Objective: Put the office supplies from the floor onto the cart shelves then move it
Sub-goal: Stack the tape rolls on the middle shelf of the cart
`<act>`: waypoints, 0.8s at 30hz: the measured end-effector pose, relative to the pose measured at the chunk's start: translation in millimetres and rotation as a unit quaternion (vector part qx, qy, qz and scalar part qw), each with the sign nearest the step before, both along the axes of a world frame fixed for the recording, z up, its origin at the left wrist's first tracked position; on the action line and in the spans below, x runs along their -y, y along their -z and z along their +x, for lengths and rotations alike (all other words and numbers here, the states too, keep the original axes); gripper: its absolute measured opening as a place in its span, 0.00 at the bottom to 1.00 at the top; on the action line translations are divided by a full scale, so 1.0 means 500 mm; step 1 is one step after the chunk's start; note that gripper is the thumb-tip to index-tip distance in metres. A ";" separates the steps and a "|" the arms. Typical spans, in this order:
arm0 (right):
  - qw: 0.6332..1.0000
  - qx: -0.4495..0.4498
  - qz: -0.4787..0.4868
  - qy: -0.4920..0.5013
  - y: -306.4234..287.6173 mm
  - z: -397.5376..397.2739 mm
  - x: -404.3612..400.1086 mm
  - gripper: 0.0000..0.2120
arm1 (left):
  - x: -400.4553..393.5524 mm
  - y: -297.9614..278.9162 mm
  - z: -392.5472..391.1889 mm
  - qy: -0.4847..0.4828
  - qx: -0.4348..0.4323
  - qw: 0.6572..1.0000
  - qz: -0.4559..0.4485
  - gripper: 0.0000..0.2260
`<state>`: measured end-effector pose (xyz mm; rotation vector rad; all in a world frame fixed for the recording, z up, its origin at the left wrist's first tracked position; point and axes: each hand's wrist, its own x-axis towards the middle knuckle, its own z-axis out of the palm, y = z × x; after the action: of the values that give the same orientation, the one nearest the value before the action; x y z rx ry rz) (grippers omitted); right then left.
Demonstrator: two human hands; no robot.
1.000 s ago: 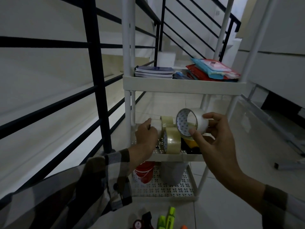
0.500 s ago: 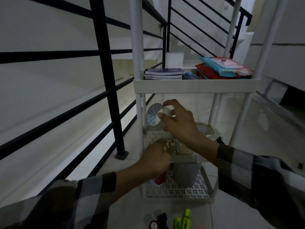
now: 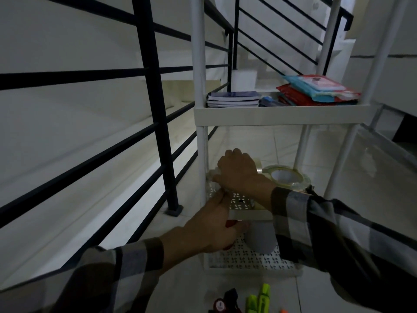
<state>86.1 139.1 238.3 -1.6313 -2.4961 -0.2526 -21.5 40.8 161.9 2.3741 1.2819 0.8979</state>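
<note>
Head view: right hand has crossed from mid-air to the middle shelf's back-left corner, fingers closed around a tape roll it's setting down; another roll lies flat by the right edge. Left hand grips the shelf's front-left edge. Markers remain on floor, so loading's unfinished.

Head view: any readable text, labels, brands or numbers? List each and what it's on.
None can be read.
Red-and-blue packets on the top shelf: printing too blurred.
Notebooks: covers show no legible text.
Red round item on the floor: white mark, too small to read.
Tape roll: no lettering visible.
</note>
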 end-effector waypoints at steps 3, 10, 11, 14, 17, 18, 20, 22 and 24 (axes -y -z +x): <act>1.000 0.023 0.016 -0.002 0.007 0.008 -0.002 0.26 | -0.008 0.000 0.004 -0.023 -0.021 0.999 -0.029 0.33; 0.965 -0.251 0.038 -0.056 -0.012 0.061 0.005 0.17 | -0.034 -0.011 0.011 -0.051 -0.078 0.985 -0.143 0.37; 0.949 -0.297 0.073 -0.077 -0.018 0.077 0.018 0.15 | -0.042 -0.009 0.008 -0.057 -0.090 0.983 -0.149 0.35; 0.906 -0.371 0.129 -0.157 -0.007 0.130 0.108 0.09 | -0.059 -0.018 0.004 -0.064 -0.076 0.984 -0.149 0.24; 0.919 -0.328 0.067 -0.206 0.084 0.187 0.221 0.05 | -0.063 -0.021 0.012 -0.074 -0.086 0.983 -0.142 0.26; 0.932 -0.287 0.027 -0.218 0.130 0.211 0.252 0.06 | -0.060 -0.022 0.017 -0.080 -0.103 0.979 -0.156 0.29; 0.955 -0.172 -0.073 -0.230 0.214 0.262 0.305 0.14 | -0.057 -0.025 0.026 -0.102 -0.130 0.971 -0.172 0.32; 0.956 -0.049 -0.176 -0.228 0.286 0.314 0.345 0.25 | -0.060 -0.029 0.036 -0.116 -0.144 0.966 -0.180 0.32; 0.932 0.034 -0.289 -0.218 0.336 0.358 0.376 0.37 | -0.059 -0.026 0.043 -0.128 -0.145 0.964 -0.185 0.32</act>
<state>265.3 -49.0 70.2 -1.1518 -3.0860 0.5346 -0.2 70.4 174.7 2.1241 1.7250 0.3299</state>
